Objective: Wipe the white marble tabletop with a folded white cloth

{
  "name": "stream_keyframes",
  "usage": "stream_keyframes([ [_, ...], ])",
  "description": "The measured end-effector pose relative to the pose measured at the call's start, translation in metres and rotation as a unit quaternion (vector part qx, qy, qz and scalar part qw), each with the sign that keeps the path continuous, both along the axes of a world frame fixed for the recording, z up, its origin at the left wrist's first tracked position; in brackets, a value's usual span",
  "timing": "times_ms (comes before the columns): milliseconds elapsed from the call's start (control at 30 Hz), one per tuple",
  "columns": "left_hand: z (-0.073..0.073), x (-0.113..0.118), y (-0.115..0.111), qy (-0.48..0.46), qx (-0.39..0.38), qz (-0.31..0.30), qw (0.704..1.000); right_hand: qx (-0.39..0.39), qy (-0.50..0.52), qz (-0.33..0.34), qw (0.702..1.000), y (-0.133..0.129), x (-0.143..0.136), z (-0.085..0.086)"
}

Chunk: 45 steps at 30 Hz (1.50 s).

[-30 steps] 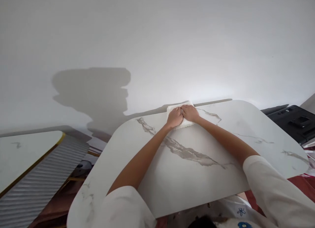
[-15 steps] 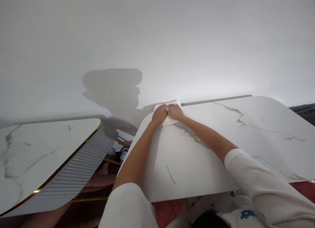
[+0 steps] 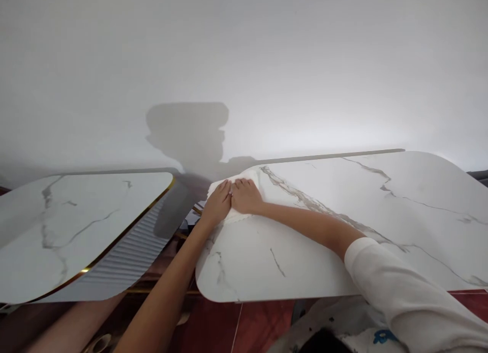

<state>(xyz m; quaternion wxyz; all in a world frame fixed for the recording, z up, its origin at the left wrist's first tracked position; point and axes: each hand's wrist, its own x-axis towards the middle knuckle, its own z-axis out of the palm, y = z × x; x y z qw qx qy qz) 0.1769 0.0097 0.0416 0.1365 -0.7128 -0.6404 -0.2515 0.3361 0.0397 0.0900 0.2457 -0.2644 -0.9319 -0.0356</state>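
Note:
A white cloth [image 3: 233, 216] with a scalloped edge lies at the far left corner of a white marble-patterned tabletop [image 3: 297, 261]. My left hand [image 3: 218, 203] presses on the cloth's left part, its fingers pointing toward the wall. Close beside it, thumbs almost meeting, my right hand [image 3: 246, 195] bears down on the same cloth with fingers bent over it. The cloth reaches to the tabletop's left edge. Parts of it are hidden under both hands.
To the left stands a second marble-patterned table [image 3: 110, 200] with a gold rim and ribbed grey side, across a gap. A pale wall [image 3: 305, 78] rises behind both. Red floor tiles [image 3: 213, 322] show below. A person's patterned clothing [image 3: 343, 322] is at the bottom edge.
Both hands have slid the cloth left and toward me, from the tabletop's back edge to its left edge. The view has shifted slightly, showing more of the left table.

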Motion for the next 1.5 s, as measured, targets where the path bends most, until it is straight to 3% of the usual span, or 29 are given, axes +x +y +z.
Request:
stream_keyframes([
  [167,-0.014,0.011,-0.077,-0.004,0.017,0.041,0.999,-0.017,-0.005,0.043,0.999,-0.060,0.010,-0.003],
  [367,-0.015,0.055,-0.146,-0.011,0.014,0.107,0.994,-0.054,-0.020,0.102,0.993,-0.110,0.041,-0.004],
  [533,-0.015,0.109,-0.181,-0.025,0.022,0.172,0.984,-0.044,-0.021,0.147,0.988,-0.132,0.080,-0.009],
  [633,-0.014,0.137,-0.193,-0.018,0.025,0.174,0.984,-0.030,-0.022,0.160,0.986,-0.139,0.103,-0.009],
  [733,-0.013,0.150,-0.198,-0.012,0.027,0.167,0.985,-0.023,-0.024,0.164,0.986,-0.142,0.117,-0.009],
  [833,-0.010,0.144,-0.193,-0.008,0.015,0.164,0.986,-0.020,-0.032,0.158,0.987,-0.138,0.113,-0.007],
  [967,-0.004,0.111,-0.164,0.003,-0.010,0.146,0.989,-0.027,-0.044,0.149,0.988,-0.115,0.084,-0.003],
  [1233,0.004,0.044,-0.072,0.048,-0.019,0.109,0.993,-0.035,-0.034,0.123,0.991,-0.036,0.020,0.003],
  [1500,0.014,0.020,0.016,0.050,-0.019,0.078,0.996,-0.038,-0.032,0.081,0.995,0.038,-0.001,0.009],
])
